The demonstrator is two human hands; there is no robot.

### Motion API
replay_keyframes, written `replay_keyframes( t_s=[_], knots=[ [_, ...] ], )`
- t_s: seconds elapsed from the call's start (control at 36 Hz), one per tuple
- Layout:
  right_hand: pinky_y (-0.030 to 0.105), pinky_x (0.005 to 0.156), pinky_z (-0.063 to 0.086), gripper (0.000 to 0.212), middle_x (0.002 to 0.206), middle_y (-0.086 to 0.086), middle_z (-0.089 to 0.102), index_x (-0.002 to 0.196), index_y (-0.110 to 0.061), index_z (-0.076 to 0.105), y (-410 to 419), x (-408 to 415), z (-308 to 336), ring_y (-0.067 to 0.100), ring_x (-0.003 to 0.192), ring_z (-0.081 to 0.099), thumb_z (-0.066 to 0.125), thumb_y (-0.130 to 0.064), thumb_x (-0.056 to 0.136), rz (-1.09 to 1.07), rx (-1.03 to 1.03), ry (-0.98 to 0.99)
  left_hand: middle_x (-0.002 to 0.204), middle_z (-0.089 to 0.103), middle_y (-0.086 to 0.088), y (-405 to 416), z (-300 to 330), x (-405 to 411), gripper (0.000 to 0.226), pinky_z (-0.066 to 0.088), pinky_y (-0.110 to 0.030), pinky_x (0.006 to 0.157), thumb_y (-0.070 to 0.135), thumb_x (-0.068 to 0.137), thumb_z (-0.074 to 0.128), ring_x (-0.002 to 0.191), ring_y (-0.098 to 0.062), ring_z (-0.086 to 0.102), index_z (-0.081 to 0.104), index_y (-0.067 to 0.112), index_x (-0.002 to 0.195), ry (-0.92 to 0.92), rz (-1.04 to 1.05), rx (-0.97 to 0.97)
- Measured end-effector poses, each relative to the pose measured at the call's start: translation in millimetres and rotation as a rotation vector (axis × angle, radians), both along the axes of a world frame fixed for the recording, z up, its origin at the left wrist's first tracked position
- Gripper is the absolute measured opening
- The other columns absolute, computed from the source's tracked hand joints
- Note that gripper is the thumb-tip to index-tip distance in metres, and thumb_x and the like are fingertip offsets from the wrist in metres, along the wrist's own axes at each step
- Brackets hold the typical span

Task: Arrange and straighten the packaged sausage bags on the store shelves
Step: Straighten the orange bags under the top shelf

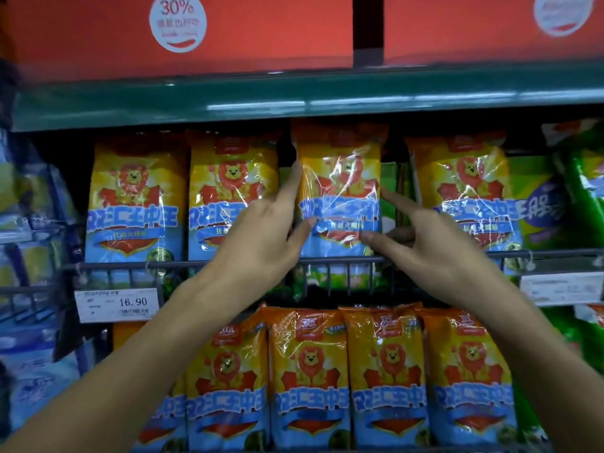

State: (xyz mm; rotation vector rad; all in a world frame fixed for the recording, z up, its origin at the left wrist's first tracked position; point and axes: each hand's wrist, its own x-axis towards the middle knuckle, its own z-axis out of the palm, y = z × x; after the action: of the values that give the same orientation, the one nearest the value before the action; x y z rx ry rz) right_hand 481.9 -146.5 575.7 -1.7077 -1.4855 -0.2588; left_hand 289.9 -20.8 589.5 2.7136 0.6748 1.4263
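1. The left hand [261, 230] and right hand [421, 237], fingers straight, press the sides of a sausage bag [340, 191] standing behind the wire rail [130, 265].
2. Uneven pressure could tip the bag against neighbouring bags.

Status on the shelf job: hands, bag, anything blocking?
Both hands open, fingertips on third lion bag, upper shelf. Bag sits higher than its neighbours. Wire rail crosses its base.
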Motion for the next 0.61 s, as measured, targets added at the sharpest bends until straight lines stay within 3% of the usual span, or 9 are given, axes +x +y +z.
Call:
replay_keyframes(
  t_s=[0.11,0.17,0.25,0.33,0.39,0.44,0.5,0.56,0.61],
  knots=[
    [0.049,0.091,0.057,0.096,0.091,-0.009,0.077,0.162,-0.041,0.019,-2,1,2,0.012,0.091,0.072,0.053,-0.073,0.078,0.008,-0.019,0.001,0.101,0.069,-0.008,3,-5,-5,0.08,0.059,-0.055,0.079,0.033,0.104,0.059,0.085,-0.021,0.068,0.01,0.023,0.166,-0.006,0.006,-0.005],
    [0.049,0.089,0.058,0.098,0.09,-0.007,0.077,0.161,-0.041,0.021,-3,1,3,0.012,0.087,0.073,0.054,-0.074,0.075,0.024,-0.02,0.015,0.118,0.067,-0.009,2,-7,-4,0.079,0.058,-0.05,0.094,0.034,0.103,0.06,0.1,-0.022,0.066,0.013,0.023,0.166,-0.02,0.008,0.009],
    [0.048,0.09,0.058,0.099,0.091,-0.008,0.077,0.16,-0.043,0.022,-4,2,2,0.011,0.089,0.073,0.053,-0.077,0.073,0.025,-0.005,0.013,0.159,0.04,-0.004,1,-13,-6,0.069,0.031,-0.035,0.123,0.034,0.103,0.06,0.145,-0.016,0.036,0.028,0.017,0.162,-0.05,0.049,0.149],
    [0.048,0.095,0.057,0.097,0.089,-0.016,0.076,0.16,-0.044,0.022,-5,1,0,0.011,0.095,0.072,0.053,-0.078,0.075,-0.007,0.008,-0.02,0.166,0.032,-0.003,1,-18,-13,0.047,0.023,-0.041,0.127,0.028,0.106,0.059,0.157,-0.023,0.019,0.053,0.015,0.15,-0.038,0.074,0.38],
    [0.049,0.096,0.056,0.091,0.093,-0.02,0.074,0.159,-0.046,0.021,-5,1,-3,0.015,0.104,0.07,0.052,-0.079,0.079,-0.061,0.014,-0.076,0.169,0.028,0.002,4,-26,-19,0.044,0.021,-0.049,0.128,0.034,0.112,0.044,0.16,-0.022,0.012,0.05,0.02,0.153,0.028,0.076,0.437],
    [0.047,0.091,0.058,0.087,0.111,-0.018,0.072,0.157,-0.049,0.022,-5,-1,-7,0.018,0.108,0.067,0.047,-0.08,0.08,-0.122,0.071,-0.136,0.172,0.018,0.008,7,-33,-25,0.051,0.015,-0.046,0.129,0.044,0.113,0.029,0.161,-0.015,0.007,0.035,0.027,0.161,0.124,0.09,0.442],
    [0.04,0.086,0.059,0.081,0.143,-0.013,0.056,0.156,-0.049,0.022,-5,-4,-11,0.019,0.117,0.063,0.045,-0.079,0.084,-0.153,0.196,-0.221,0.174,0.011,0.01,9,-36,-27,0.054,0.008,-0.044,0.129,0.048,0.113,0.024,0.161,-0.015,0.003,0.025,0.031,0.164,0.181,0.15,0.473],
    [0.021,0.091,0.047,0.072,0.163,-0.021,0.027,0.157,-0.048,0.025,-1,-10,-16,0.006,0.138,0.044,0.044,-0.073,0.092,-0.104,0.301,-0.32,0.174,0.009,0.011,9,-35,-27,0.056,0.003,-0.044,0.128,0.053,0.112,0.022,0.161,-0.018,-0.002,0.022,0.033,0.164,0.199,0.206,0.47],
    [0.015,0.095,0.036,0.064,0.167,-0.027,0.011,0.158,-0.048,0.026,5,-17,-22,-0.007,0.15,0.017,0.041,-0.07,0.099,-0.063,0.308,-0.402,0.174,0.006,0.012,7,-33,-26,0.058,0.001,-0.044,0.128,0.056,0.111,0.02,0.161,-0.019,-0.006,0.02,0.034,0.165,0.217,0.226,0.456]
  ],
)
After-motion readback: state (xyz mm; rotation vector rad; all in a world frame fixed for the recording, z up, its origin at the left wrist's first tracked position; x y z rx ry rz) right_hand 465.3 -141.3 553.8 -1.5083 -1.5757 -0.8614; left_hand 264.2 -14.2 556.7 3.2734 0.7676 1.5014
